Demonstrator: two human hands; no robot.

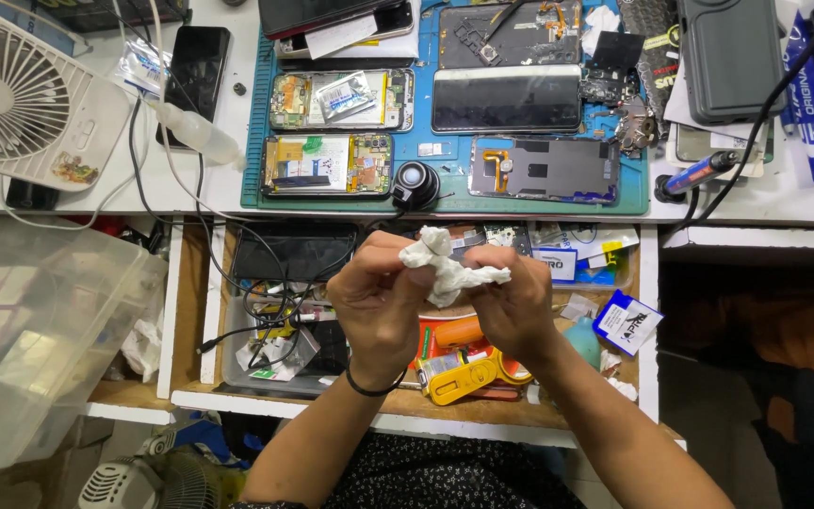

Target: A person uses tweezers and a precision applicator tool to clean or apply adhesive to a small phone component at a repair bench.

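Both hands, left hand (377,300) and right hand (512,303), pinch a crumpled white tissue wad (445,267) above the cluttered wooden drawer (190,311).

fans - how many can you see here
2. A white fan stands on the bench at top left; another fan sits low on the floor at bottom left, partly cut off. Both hands hold crumpled tissue.
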